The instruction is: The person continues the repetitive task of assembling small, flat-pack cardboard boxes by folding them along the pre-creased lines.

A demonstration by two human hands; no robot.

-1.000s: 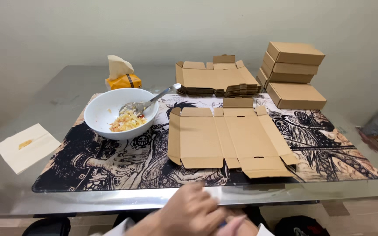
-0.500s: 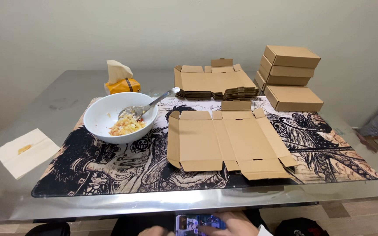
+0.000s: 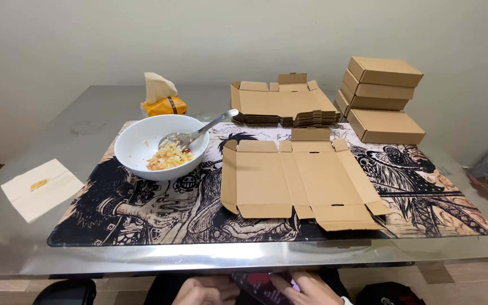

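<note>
Both of your hands are sitting below the near edge of the table (image 3: 86, 254), down at your lap. Your left hand (image 3: 204, 291) is curling loosely, knuckles up, just beside a dark phone (image 3: 258, 284) with a reddish patch showing on it; whether it is actually gripping the phone cannot be told. Your right hand (image 3: 312, 288) is lying half open with its fingers (image 3: 280, 280) stretching across the phone, touching it.

Up on the table, a black-and-white illustrated mat (image 3: 142, 209) is covering most of the near half. A flat unfolded cardboard box blank (image 3: 300, 181) is lying on the mat, right of centre, well apart from your hands. Behind it, toward the far edge, a stack of more flat blanks (image 3: 280, 104) is resting. At the far right corner, 4 folded cardboard boxes (image 3: 382, 85) are standing, 3 piled up and 1 lower in front. On the mat's left part, a white bowl (image 3: 136, 152) is holding yellowish food, with a metal spoon (image 3: 199, 131) leaning on its rim. Behind the bowl, an orange tissue pack (image 3: 165, 104) is sitting. A stained white napkin (image 3: 40, 189) is lying near the left edge.
</note>
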